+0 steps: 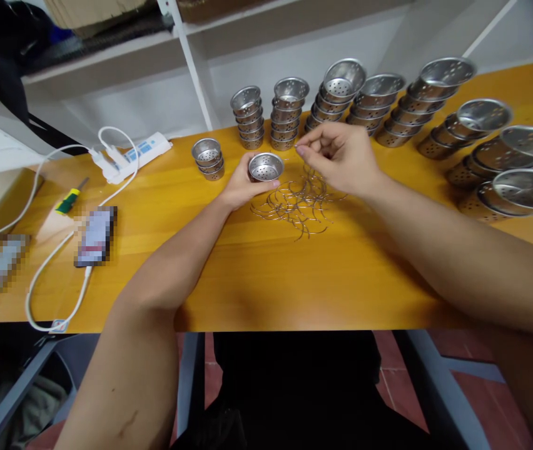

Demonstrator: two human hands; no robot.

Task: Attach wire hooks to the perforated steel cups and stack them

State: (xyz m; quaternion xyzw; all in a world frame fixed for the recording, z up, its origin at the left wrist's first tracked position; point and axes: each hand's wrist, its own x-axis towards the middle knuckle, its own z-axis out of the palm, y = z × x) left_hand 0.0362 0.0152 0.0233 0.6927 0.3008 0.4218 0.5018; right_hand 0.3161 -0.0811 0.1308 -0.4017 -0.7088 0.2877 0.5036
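Observation:
My left hand (pixel 241 186) is closed around a perforated metal cup (pixel 266 169), its round mouth facing up toward me. To the right of the cup, my right hand (pixel 339 153) is raised with thumb and forefinger pinched together. What sits in that pinch, if anything, is too small to make out. Below both hands, a loose tangle of thin curved metal wires (pixel 294 205) lies on the wooden table (pixel 257 281). Just left of my left hand stands a short stack of similar perforated cups (pixel 208 161).
Taller cup stacks (pixel 289 112) line the back, and tilted stacks (pixel 477 128) continue along the right side. On the left are a power strip (pixel 142 153), a screwdriver (pixel 70 199), a phone (pixel 95 236) on a white cable (pixel 36 275), and a cardboard box (pixel 1 194).

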